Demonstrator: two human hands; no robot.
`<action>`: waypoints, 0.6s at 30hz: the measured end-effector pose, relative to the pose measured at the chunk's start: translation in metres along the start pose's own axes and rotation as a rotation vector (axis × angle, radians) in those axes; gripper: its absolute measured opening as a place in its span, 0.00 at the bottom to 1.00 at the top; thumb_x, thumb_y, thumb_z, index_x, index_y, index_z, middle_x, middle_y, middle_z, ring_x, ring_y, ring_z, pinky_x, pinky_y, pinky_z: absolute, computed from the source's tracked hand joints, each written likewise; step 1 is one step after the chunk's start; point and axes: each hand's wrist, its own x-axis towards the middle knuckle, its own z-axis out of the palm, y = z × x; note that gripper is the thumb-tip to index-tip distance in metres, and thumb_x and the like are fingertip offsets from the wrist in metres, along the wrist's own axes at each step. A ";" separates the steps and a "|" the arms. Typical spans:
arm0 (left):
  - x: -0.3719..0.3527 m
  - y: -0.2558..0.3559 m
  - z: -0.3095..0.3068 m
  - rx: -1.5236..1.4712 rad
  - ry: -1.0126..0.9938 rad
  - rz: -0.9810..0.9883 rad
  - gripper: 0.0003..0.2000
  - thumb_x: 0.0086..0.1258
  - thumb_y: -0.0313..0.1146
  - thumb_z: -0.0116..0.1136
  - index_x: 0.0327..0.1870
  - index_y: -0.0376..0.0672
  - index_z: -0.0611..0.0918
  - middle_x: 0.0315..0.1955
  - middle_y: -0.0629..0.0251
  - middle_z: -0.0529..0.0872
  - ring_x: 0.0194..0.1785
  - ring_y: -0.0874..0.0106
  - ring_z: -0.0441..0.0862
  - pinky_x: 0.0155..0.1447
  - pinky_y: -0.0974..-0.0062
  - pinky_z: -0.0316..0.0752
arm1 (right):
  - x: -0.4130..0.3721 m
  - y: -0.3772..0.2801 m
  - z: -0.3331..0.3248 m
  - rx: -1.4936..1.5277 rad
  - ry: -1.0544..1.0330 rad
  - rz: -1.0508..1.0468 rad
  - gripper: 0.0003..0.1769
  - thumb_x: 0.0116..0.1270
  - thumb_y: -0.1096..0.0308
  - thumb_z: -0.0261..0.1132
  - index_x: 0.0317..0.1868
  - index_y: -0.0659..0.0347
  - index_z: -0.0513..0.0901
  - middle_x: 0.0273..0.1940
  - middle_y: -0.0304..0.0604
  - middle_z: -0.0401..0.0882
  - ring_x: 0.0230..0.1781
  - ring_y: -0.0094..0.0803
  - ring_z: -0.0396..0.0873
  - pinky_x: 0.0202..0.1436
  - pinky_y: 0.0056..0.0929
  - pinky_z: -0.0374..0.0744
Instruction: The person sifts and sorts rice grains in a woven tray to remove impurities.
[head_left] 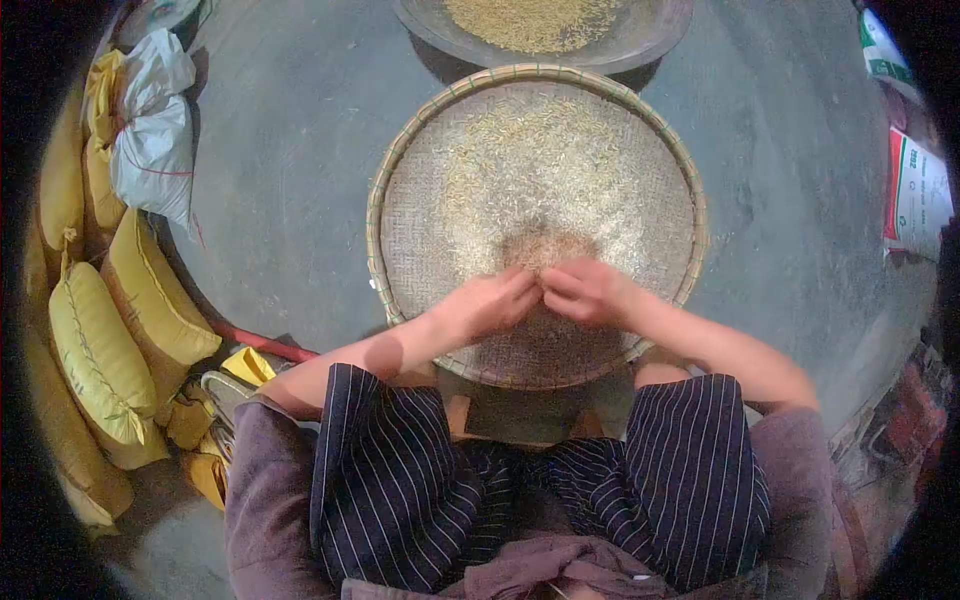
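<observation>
A round woven tray (pixel 406 235) with a bound rim lies across my knees. Pale grains (pixel 560 150) are spread over its upper and middle part, with a browner patch of grain (pixel 548 246) just beyond my fingers. My left hand (pixel 497 298) and my right hand (pixel 588 291) meet low over the tray, fingertips close together. Both have their fingers closed in a pinch. Whatever lies between the fingertips is too small to make out.
Beyond the tray stands a wide basin (pixel 660 25) holding yellowish grain (pixel 535 22). Full yellow sacks (pixel 100 345) and a tied white bag (pixel 155 140) line the left side. A printed white and red bag (pixel 918 195) is at the right edge.
</observation>
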 end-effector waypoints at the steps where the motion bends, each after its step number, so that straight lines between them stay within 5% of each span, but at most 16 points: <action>1: 0.003 -0.009 -0.001 0.060 0.186 0.112 0.14 0.62 0.30 0.54 0.49 0.43 0.75 0.41 0.60 0.74 0.45 0.60 0.79 0.43 0.67 0.80 | 0.002 0.009 0.001 -0.076 0.096 -0.047 0.11 0.52 0.70 0.65 0.37 0.60 0.78 0.43 0.44 0.75 0.38 0.38 0.78 0.37 0.31 0.79; 3: 0.013 -0.023 -0.011 0.117 0.366 0.227 0.10 0.60 0.30 0.56 0.42 0.41 0.76 0.39 0.61 0.74 0.46 0.63 0.79 0.43 0.69 0.81 | 0.008 0.021 -0.003 -0.151 0.194 -0.088 0.11 0.54 0.69 0.66 0.38 0.61 0.79 0.43 0.45 0.75 0.38 0.40 0.78 0.37 0.32 0.80; 5: 0.025 -0.027 -0.038 0.122 0.425 0.017 0.14 0.61 0.30 0.60 0.48 0.44 0.79 0.44 0.58 0.77 0.43 0.59 0.80 0.42 0.67 0.79 | 0.023 0.028 -0.029 0.291 0.231 0.424 0.12 0.59 0.69 0.65 0.43 0.63 0.80 0.43 0.48 0.77 0.39 0.44 0.79 0.40 0.36 0.80; 6: 0.029 -0.028 -0.050 0.123 0.425 0.019 0.14 0.61 0.30 0.60 0.48 0.44 0.79 0.44 0.58 0.77 0.43 0.59 0.80 0.42 0.67 0.79 | 0.029 0.033 -0.038 0.289 0.231 0.424 0.12 0.59 0.69 0.65 0.43 0.63 0.80 0.43 0.48 0.77 0.39 0.44 0.79 0.40 0.36 0.80; 8: 0.037 -0.029 -0.072 0.209 0.671 -0.070 0.15 0.60 0.32 0.65 0.48 0.42 0.79 0.46 0.56 0.77 0.46 0.56 0.79 0.46 0.67 0.78 | 0.043 0.044 -0.055 -0.248 0.457 0.336 0.09 0.61 0.68 0.64 0.41 0.60 0.78 0.40 0.45 0.75 0.36 0.44 0.78 0.41 0.39 0.79; 9: 0.039 -0.029 -0.080 0.209 0.674 -0.071 0.15 0.60 0.32 0.65 0.48 0.42 0.79 0.46 0.56 0.77 0.46 0.56 0.79 0.46 0.67 0.78 | 0.048 0.048 -0.062 -0.249 0.455 0.334 0.09 0.61 0.68 0.64 0.41 0.60 0.78 0.40 0.45 0.75 0.36 0.44 0.78 0.41 0.39 0.79; 11: 0.042 -0.027 -0.091 0.286 0.894 -0.253 0.17 0.59 0.33 0.66 0.49 0.40 0.78 0.45 0.54 0.78 0.49 0.55 0.78 0.52 0.64 0.75 | 0.056 0.053 -0.069 -0.104 0.497 0.671 0.13 0.61 0.66 0.66 0.46 0.60 0.77 0.43 0.48 0.75 0.41 0.47 0.78 0.43 0.41 0.79; 15: 0.043 -0.034 -0.087 0.127 0.840 -0.268 0.19 0.59 0.31 0.66 0.50 0.39 0.77 0.46 0.52 0.77 0.52 0.54 0.77 0.55 0.62 0.74 | 0.069 0.052 -0.060 0.014 0.435 0.770 0.16 0.60 0.65 0.66 0.48 0.60 0.77 0.44 0.50 0.74 0.45 0.48 0.78 0.44 0.40 0.79; 18: 0.041 -0.018 -0.062 0.018 0.728 -0.251 0.19 0.58 0.30 0.65 0.51 0.38 0.76 0.47 0.52 0.76 0.52 0.53 0.76 0.54 0.62 0.74 | 0.072 0.038 -0.043 0.061 0.322 0.601 0.12 0.58 0.69 0.64 0.41 0.62 0.75 0.40 0.49 0.74 0.43 0.49 0.77 0.42 0.43 0.79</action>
